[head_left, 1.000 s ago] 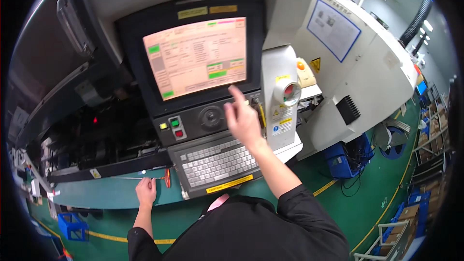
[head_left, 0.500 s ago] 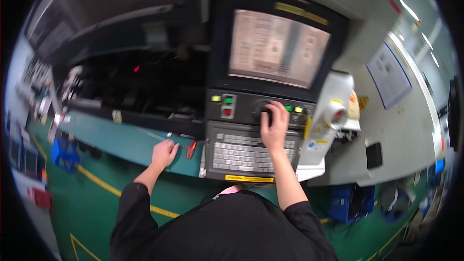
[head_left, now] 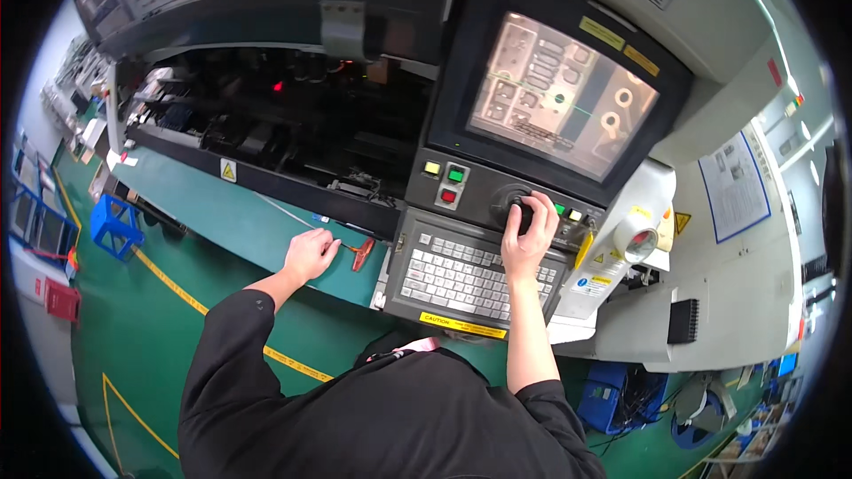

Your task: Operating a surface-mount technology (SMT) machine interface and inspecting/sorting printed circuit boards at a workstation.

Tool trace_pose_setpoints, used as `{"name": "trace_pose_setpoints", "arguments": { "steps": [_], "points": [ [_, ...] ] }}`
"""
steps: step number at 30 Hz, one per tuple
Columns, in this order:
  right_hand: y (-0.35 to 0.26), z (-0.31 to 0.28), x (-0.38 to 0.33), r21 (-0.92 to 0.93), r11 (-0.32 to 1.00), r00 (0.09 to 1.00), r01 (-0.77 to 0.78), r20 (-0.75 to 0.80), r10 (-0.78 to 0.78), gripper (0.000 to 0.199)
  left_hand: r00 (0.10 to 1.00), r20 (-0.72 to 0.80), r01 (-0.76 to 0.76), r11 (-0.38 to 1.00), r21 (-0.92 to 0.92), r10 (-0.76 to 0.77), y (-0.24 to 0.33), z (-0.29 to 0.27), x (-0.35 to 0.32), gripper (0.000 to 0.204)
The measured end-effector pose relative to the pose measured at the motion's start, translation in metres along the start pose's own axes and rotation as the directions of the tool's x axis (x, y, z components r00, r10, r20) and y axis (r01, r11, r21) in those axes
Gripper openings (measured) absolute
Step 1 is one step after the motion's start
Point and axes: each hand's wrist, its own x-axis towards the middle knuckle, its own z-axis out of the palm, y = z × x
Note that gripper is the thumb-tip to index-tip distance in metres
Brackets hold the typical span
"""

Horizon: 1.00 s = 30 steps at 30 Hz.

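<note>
My right hand [head_left: 530, 235] is curled round a black control knob [head_left: 515, 212] on the machine's dark panel, between the screen and the keyboard [head_left: 457, 277]. My left hand [head_left: 311, 255] rests on the green ledge with its fingers curled in. Beside its fingertips lies a T-handled tool with a red handle [head_left: 362, 255]. Its thin metal shaft seems to run past the hand along the ledge; whether the fingers grip it is hidden. Above the knob, the screen [head_left: 561, 98] displays a magnified board-like picture with a green crosshair.
Left of the panel, the machine's dark bay [head_left: 293, 124] stands open behind the green ledge [head_left: 204, 213]. A grey housing with a round button [head_left: 635, 239] juts out at the right. On the floor are a blue stool [head_left: 115, 222] and a blue bin [head_left: 612, 399].
The head view has shifted, so the machine sits farther right and looks more tilted. The screen picture differs, with pale rings at its right. Both hands keep their places on the ledge and knob.
</note>
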Motion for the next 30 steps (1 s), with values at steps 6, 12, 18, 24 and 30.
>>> {"name": "trace_pose_setpoints", "arguments": {
  "steps": [6,12,18,24,30],
  "points": [
    [-0.0012,0.0004,0.0049,0.02,1.0,1.0,-0.009,-0.015,0.01,0.019,1.0,-0.001,0.012,1.0,0.012,-0.012,0.0024,0.0001,0.0016,0.029],
    [0.0008,-0.0007,0.0053,0.026,0.999,1.0,-0.019,-0.024,0.02,0.017,0.999,0.04,0.023,1.0,0.012,-0.023,0.005,-0.0013,0.0018,0.029],
    [-0.0001,0.0002,0.0048,0.01,0.999,0.999,-0.033,-0.021,0.033,0.018,0.999,0.04,0.032,0.999,0.004,-0.032,0.0065,-0.0026,0.0012,0.029],
    [0.0008,0.0026,0.0029,0.017,0.999,0.999,-0.042,-0.028,0.043,0.019,0.998,0.042,0.035,0.999,-0.006,-0.035,0.0032,0.0006,0.0024,0.028],
    [0.0012,0.0067,0.0022,0.012,0.999,0.999,-0.037,-0.039,0.038,0.018,1.0,0.011,0.016,1.0,-0.025,-0.016,0.0055,-0.001,0.0037,0.029]
  ]
}}
